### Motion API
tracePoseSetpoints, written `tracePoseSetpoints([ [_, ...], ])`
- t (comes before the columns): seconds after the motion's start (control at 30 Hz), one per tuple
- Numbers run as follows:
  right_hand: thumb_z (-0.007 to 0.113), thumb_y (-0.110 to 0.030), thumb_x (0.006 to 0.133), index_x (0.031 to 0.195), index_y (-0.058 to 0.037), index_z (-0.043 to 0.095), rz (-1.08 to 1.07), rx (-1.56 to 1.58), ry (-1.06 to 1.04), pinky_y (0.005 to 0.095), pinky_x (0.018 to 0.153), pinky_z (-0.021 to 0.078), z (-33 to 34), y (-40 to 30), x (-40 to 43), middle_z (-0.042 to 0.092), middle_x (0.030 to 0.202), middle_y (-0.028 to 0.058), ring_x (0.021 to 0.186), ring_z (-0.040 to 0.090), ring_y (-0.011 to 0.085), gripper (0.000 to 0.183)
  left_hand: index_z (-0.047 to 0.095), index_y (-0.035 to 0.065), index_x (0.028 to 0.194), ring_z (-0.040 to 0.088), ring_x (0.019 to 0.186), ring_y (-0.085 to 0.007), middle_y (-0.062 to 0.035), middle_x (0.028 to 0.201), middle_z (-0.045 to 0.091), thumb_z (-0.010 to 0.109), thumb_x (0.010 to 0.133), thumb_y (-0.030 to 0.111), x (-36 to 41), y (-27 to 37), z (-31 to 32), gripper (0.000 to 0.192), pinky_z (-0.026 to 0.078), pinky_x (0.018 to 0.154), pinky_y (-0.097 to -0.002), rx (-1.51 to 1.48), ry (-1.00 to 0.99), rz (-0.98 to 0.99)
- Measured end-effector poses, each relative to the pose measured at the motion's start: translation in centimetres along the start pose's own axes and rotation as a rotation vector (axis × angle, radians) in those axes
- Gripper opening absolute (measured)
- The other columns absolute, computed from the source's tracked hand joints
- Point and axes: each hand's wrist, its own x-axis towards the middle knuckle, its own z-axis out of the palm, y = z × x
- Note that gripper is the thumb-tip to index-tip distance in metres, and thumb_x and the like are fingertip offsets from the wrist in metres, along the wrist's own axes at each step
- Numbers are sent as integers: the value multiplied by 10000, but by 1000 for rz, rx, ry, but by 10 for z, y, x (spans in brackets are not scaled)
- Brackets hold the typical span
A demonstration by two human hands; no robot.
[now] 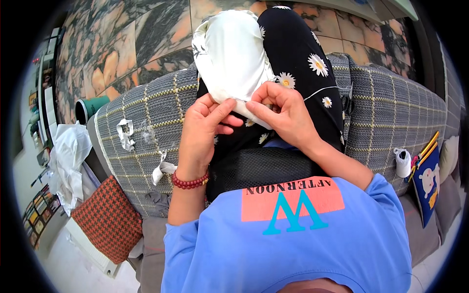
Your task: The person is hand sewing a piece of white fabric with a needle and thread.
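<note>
A white piece of fabric point(236, 51) lies draped over my left leg, its near edge bunched between my two hands. With thumb and forefinger, my left hand point(210, 119) pinches the folded edge. My right hand point(280, 110) grips the same edge a short way to the right, its thumb pressed toward the forefinger. A white thread point(324, 88) runs from near my right hand across the black daisy-print trousers point(296, 44). Whether a needle is between my right fingers cannot be seen.
I sit on a sofa with a grey checked cover point(146, 99). Scraps of white fabric point(125, 134) lie at left. Black-handled scissors point(347, 104) rest beside my right thigh. Farther right are a white thread spool point(403, 163) and a blue pouch point(427, 183). A houndstooth cushion point(108, 219) leans at left.
</note>
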Motion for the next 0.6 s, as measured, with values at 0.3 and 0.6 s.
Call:
tracePoseSetpoints([
  [0.3, 721, -99, 862, 848, -25, 648, -152, 32, 43, 199, 532, 370, 2, -4, -5, 584, 706, -51, 608, 471, 2, 105, 541, -44, 1225, 715, 919, -183, -132, 1083, 683, 551, 1002, 161, -6, -4, -11, 303, 597, 631, -208, -189, -35, -68],
  [0.6, 700, -47, 818, 906, -26, 673, -291, -654, 695, 305, 635, 515, -137, 18, -27, 642, 845, 88, 693, 647, 201, 95, 535, -70, 1226, 700, 986, -218, -141, 1107, 671, 528, 1017, 174, -9, -2, 3, 322, 598, 723, -227, -224, -64, -20],
])
